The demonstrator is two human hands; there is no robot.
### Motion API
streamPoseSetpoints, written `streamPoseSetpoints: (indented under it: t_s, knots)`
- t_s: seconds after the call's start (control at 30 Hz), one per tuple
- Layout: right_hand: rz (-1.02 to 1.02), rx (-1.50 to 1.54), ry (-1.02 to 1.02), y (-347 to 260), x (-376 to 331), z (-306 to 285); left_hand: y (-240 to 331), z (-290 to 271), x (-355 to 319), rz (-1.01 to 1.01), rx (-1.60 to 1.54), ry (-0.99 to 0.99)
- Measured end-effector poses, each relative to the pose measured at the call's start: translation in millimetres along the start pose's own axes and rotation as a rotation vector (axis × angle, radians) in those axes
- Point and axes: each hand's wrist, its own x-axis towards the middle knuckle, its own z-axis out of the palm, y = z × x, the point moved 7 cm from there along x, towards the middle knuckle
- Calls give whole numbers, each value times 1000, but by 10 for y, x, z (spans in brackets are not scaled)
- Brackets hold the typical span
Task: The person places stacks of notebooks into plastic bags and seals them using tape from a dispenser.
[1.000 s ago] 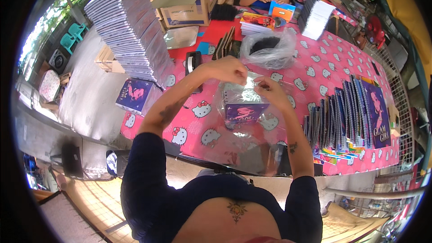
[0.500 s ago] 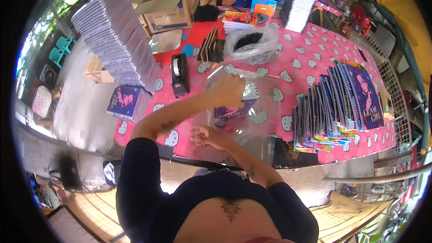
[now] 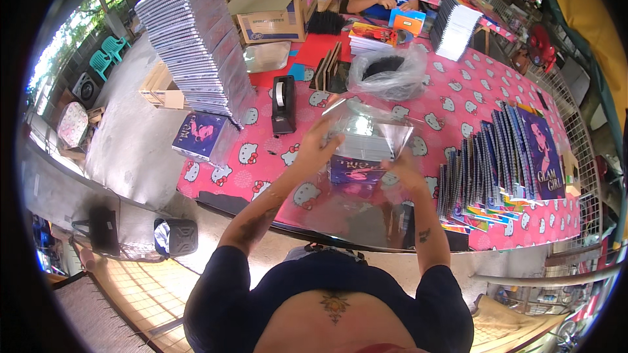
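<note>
Notebooks (image 3: 356, 170) lie between left hand (image 3: 321, 144) and right hand (image 3: 407, 170).

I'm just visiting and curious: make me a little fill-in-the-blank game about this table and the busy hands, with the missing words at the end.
Between the left hand and the right hand lies a notebook with a ____ cover.
The tablecloth is mainly ____.
The tall notebook stack stands toward the person's ____.
The tape dispenser is mostly ____ in colour.

Missing words: purple; pink; left; black.
</note>
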Motion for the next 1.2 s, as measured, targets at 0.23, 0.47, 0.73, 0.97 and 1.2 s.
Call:
streamPoseSetpoints:
  t_s: [0.23,0.47,0.73,0.97,1.2]
  knots:
    - [-664,-484,214,-1990,-379,167,-828,-1245,275,-182,442,452]
    - [-562,-985,61,-1876,-143,973,-2217,-1302,135,-559,-307,430]
    - [-516,-945,0,-2033,-108,1119,-1491,-1450,146,-557,889,23]
    - [-488,-1084,-80,-1949,39,1282,303,-329,682,-45,-107,-506]
    - [-439,-733,302,-1855,-525,-17,280,-331,794,37,-63,-583]
